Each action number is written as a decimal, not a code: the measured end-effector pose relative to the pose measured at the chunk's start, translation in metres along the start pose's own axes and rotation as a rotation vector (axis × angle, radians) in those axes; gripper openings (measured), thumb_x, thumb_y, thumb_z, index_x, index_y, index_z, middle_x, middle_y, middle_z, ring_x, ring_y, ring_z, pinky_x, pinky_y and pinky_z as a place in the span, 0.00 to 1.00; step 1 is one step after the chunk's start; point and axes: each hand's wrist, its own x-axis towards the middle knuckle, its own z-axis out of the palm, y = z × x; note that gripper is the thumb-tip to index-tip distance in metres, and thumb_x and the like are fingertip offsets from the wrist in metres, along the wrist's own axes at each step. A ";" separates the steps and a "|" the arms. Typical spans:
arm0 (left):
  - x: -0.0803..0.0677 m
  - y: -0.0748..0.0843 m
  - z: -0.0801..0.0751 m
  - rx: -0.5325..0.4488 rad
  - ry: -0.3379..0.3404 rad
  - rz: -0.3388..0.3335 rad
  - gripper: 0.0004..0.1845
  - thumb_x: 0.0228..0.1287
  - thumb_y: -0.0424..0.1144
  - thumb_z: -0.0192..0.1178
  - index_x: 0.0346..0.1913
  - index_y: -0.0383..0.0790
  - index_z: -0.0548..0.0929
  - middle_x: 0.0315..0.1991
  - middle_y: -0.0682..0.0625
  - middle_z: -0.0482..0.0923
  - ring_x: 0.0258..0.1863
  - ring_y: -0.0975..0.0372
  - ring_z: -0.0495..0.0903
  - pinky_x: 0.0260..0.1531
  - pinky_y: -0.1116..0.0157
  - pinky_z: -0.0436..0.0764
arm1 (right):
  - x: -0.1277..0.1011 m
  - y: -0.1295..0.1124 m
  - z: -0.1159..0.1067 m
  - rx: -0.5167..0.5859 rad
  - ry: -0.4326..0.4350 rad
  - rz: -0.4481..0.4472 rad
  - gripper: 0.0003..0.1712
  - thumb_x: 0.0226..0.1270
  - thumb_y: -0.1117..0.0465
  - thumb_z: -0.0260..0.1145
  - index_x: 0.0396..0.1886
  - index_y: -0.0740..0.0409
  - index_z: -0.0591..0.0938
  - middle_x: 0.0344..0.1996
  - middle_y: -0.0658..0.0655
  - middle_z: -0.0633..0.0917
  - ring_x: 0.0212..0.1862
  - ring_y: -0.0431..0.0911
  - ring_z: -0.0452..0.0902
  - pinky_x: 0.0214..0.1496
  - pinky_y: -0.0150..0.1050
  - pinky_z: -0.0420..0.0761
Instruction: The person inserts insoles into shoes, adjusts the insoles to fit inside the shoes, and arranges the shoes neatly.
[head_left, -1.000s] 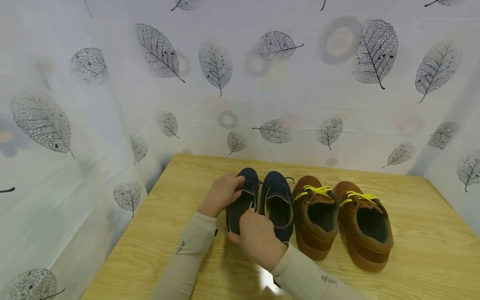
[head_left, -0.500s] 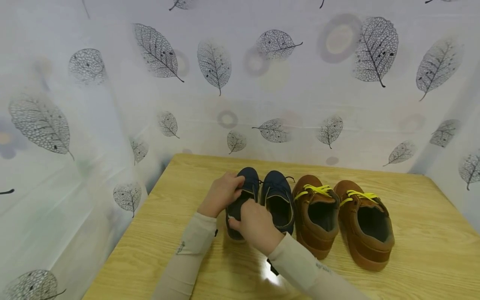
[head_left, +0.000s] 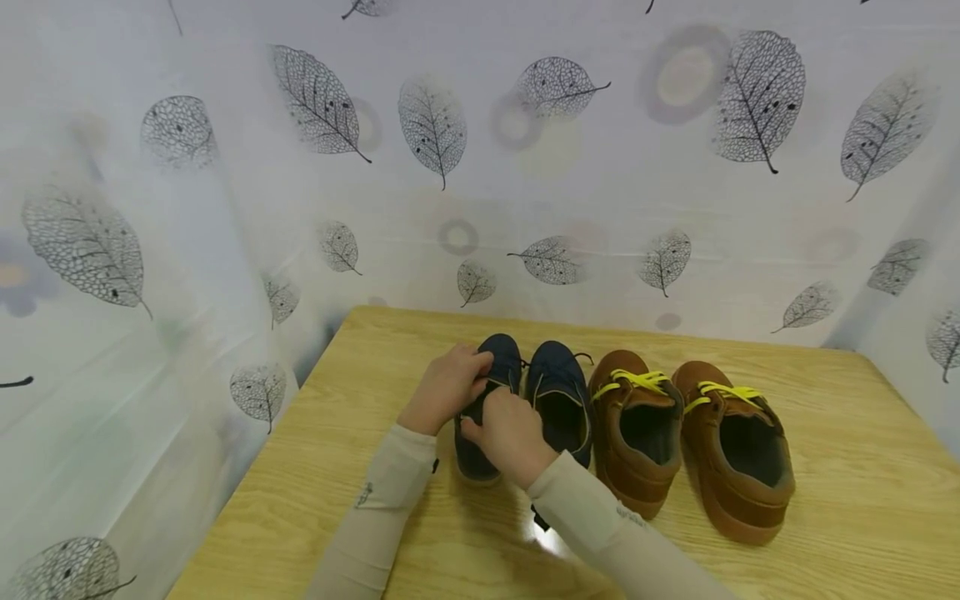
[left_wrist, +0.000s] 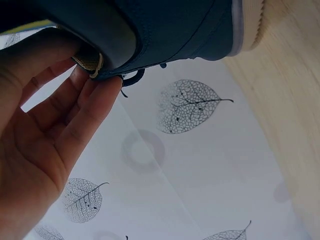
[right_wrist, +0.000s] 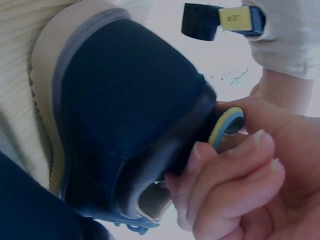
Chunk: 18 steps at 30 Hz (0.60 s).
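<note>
A navy shoe stands at the left of the row, toe away from me. My left hand pinches its tongue and the front of its opening; in the left wrist view the thumb reaches inside. My right hand is over the shoe's opening. In the right wrist view, its thumb and curled fingers hold an insole with a yellow and blue edge and a dark top. Most of the insole is hidden by the hand and the shoe. The second navy shoe stands just to the right.
Two brown shoes with yellow laces, the nearer one and the outer one, stand to the right of the navy pair. All rest on a wood-grain table. A leaf-print curtain hangs behind and at the sides.
My right hand has moved forward, farther over the shoe's opening, uncovering the heel. My left hand keeps its hold at the tongue. The shoes stay in place.
</note>
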 end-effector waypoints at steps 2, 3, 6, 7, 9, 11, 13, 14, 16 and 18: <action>0.000 0.000 0.000 0.000 0.000 0.003 0.16 0.60 0.32 0.66 0.25 0.43 0.68 0.23 0.53 0.63 0.25 0.60 0.63 0.24 0.65 0.65 | 0.004 0.001 0.003 -0.010 0.013 0.014 0.23 0.62 0.49 0.69 0.30 0.68 0.77 0.13 0.54 0.69 0.12 0.44 0.66 0.11 0.34 0.64; 0.000 0.000 0.000 -0.001 0.002 0.005 0.15 0.60 0.32 0.66 0.25 0.43 0.68 0.23 0.53 0.63 0.25 0.60 0.63 0.24 0.65 0.65 | 0.005 0.002 0.004 -0.012 0.020 0.017 0.23 0.62 0.49 0.69 0.28 0.67 0.76 0.14 0.54 0.69 0.12 0.44 0.66 0.11 0.33 0.63; 0.000 -0.001 0.002 0.000 0.008 0.010 0.15 0.61 0.32 0.65 0.26 0.43 0.68 0.23 0.53 0.63 0.25 0.61 0.63 0.24 0.65 0.65 | 0.009 0.003 0.006 -0.006 0.033 0.024 0.22 0.61 0.49 0.69 0.25 0.62 0.74 0.15 0.54 0.69 0.13 0.44 0.66 0.12 0.34 0.63; 0.000 -0.001 0.002 -0.001 0.011 0.012 0.15 0.61 0.32 0.65 0.26 0.43 0.68 0.23 0.53 0.63 0.25 0.61 0.63 0.24 0.65 0.65 | 0.010 0.004 0.007 -0.004 0.037 0.023 0.22 0.61 0.49 0.69 0.25 0.62 0.74 0.16 0.55 0.69 0.14 0.45 0.67 0.12 0.34 0.64; 0.000 -0.001 0.003 -0.003 0.016 0.014 0.15 0.62 0.32 0.65 0.25 0.43 0.68 0.23 0.53 0.63 0.25 0.61 0.63 0.23 0.65 0.65 | 0.011 0.004 0.007 -0.006 0.046 0.022 0.22 0.61 0.49 0.69 0.27 0.63 0.74 0.17 0.55 0.70 0.14 0.45 0.67 0.12 0.34 0.65; 0.000 -0.001 0.003 -0.006 0.017 0.010 0.15 0.62 0.32 0.65 0.25 0.43 0.68 0.23 0.53 0.63 0.25 0.61 0.63 0.23 0.65 0.65 | 0.012 0.003 0.007 -0.010 0.048 0.025 0.23 0.60 0.48 0.70 0.29 0.65 0.75 0.17 0.55 0.70 0.15 0.46 0.68 0.12 0.35 0.66; 0.000 -0.001 0.003 -0.007 0.014 0.007 0.15 0.62 0.33 0.65 0.25 0.43 0.68 0.23 0.53 0.64 0.25 0.61 0.63 0.23 0.65 0.65 | 0.012 0.003 0.007 -0.018 0.049 0.027 0.24 0.60 0.47 0.70 0.29 0.65 0.75 0.17 0.55 0.70 0.15 0.46 0.68 0.12 0.36 0.67; 0.001 -0.001 0.003 -0.008 0.011 0.005 0.15 0.62 0.32 0.65 0.25 0.43 0.68 0.23 0.53 0.64 0.25 0.61 0.63 0.23 0.65 0.65 | 0.012 0.002 0.008 -0.022 0.049 0.029 0.24 0.59 0.47 0.70 0.29 0.64 0.75 0.17 0.55 0.70 0.15 0.46 0.68 0.13 0.36 0.68; 0.001 -0.001 0.003 -0.009 0.004 0.001 0.15 0.61 0.32 0.65 0.26 0.43 0.68 0.23 0.52 0.64 0.25 0.60 0.64 0.24 0.65 0.66 | 0.012 0.002 0.008 -0.032 0.052 0.030 0.25 0.59 0.45 0.70 0.29 0.63 0.75 0.17 0.55 0.70 0.15 0.46 0.69 0.13 0.37 0.68; 0.001 -0.001 0.003 -0.008 -0.002 -0.003 0.15 0.61 0.32 0.65 0.26 0.42 0.68 0.23 0.52 0.64 0.25 0.60 0.64 0.24 0.65 0.66 | 0.011 0.001 0.008 -0.041 0.061 0.029 0.25 0.59 0.44 0.70 0.28 0.63 0.75 0.18 0.55 0.70 0.16 0.46 0.70 0.14 0.38 0.70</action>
